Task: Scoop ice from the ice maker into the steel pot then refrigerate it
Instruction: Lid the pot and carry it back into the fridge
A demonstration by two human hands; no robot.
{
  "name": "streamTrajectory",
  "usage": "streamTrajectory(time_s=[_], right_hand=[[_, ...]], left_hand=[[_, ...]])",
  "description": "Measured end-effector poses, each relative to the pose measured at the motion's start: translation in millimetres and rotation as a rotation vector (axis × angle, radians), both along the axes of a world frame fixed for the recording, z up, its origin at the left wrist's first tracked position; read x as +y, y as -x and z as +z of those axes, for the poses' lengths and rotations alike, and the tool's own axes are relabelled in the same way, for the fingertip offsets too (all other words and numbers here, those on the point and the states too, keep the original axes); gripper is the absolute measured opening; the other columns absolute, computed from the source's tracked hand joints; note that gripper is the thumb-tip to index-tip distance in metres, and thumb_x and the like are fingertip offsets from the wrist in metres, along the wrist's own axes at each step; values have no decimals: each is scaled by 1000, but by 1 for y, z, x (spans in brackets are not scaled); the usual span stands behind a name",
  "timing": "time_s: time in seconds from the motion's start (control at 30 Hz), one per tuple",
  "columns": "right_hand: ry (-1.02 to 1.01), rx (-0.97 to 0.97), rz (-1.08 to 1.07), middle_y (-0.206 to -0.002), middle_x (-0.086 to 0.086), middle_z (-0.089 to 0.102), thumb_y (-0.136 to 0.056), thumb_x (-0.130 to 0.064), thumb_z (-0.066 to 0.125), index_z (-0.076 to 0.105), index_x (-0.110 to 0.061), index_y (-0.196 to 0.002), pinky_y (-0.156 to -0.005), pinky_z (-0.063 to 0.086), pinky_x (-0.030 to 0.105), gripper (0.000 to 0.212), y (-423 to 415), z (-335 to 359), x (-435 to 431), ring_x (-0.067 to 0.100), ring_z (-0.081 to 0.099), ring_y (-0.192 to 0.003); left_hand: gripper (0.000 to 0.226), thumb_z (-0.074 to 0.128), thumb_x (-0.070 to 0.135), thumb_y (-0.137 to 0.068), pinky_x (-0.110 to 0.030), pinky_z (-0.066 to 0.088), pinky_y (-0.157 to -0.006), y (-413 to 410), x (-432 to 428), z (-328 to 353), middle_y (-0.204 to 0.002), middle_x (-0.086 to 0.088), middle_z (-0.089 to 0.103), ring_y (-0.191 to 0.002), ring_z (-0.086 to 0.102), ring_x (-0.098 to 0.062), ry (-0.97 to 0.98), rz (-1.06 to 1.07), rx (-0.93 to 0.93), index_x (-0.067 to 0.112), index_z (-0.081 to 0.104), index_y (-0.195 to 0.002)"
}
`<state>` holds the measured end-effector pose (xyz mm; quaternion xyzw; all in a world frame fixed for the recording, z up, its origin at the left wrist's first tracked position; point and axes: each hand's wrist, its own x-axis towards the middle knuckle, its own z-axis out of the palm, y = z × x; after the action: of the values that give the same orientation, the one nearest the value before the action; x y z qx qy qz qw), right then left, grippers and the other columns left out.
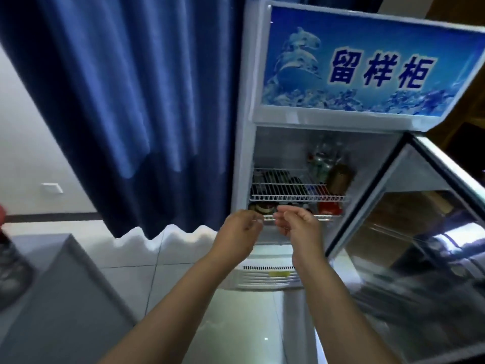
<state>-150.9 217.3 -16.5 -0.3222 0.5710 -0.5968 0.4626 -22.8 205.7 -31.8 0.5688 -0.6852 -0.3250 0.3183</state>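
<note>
Fridge (309, 119) open, hands (242, 228) (298, 223) blurred at lower shelf (326, 218)

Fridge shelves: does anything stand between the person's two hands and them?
Nothing visible does. The glass door stands open to the right. The left hand and right hand are at the front edge of the lower wire shelf, which holds containers. No steel pot is in view.
</note>
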Motion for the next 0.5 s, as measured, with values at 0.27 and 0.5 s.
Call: streamTrajectory(time_s=[0.27, 0.5], right_hand=[[-21, 19, 285, -75, 7, 67, -91, 2, 47, 66, -13, -81, -61, 48, 21, 26, -184, -3, -32, 14, 59, -66], [-37, 60, 539, -77, 8, 68, -90, 1, 47, 69, -11, -83, -58, 49, 19, 26, -333, -1, -34, 15, 59, -64]], left_hand=[[13, 54, 25, -91, -25, 46, -78, -189, 12, 29, -83, 15, 66, -84, 61, -8, 8, 332, 146, 29, 66, -91], [12, 59, 18, -88, -21, 48, -73, -337, 38, 43, -83, 14, 68, -79, 63, -4, 110, 608, 230, 26, 68, -89]])
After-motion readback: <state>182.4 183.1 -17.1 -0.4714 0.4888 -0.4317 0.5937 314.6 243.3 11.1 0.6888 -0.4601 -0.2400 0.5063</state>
